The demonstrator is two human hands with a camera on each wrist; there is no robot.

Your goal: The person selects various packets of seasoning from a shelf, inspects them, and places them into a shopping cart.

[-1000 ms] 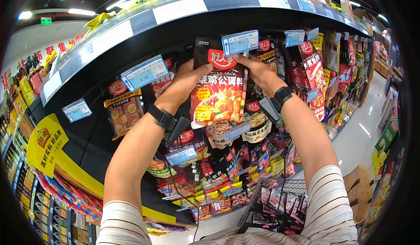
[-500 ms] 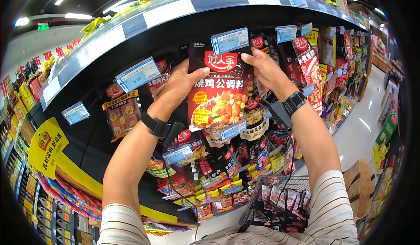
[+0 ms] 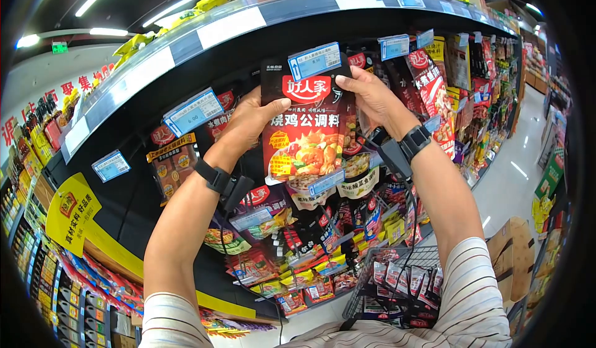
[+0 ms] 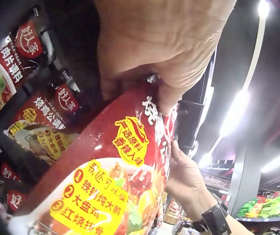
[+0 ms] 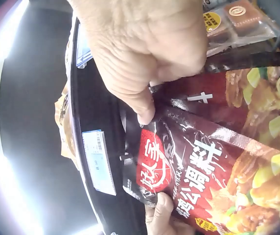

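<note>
A red-and-black seasoning pouch hangs upright at the shelf front, held between both hands. My left hand grips its left edge, thumb on the printed front and fingers behind. On the upper right edge rests the thumb of my right hand; its fingers go behind the pouch. A blue-and-white price tag overlaps the pouch's top. The right wrist view shows a similar pouch directly behind the front one. In the left wrist view, the left fingers are mostly hidden by the front pouch.
Similar pouches hang to the right, and packs of square blocks to the left. Lower hooks hold several small packets. A shopping basket with packets stands below my right arm. The shelf edge runs overhead.
The pouch sits slightly lower against its price tag, and the right hand has shifted a little along its upper right edge. The whole scene has drifted slightly left in the head view.
</note>
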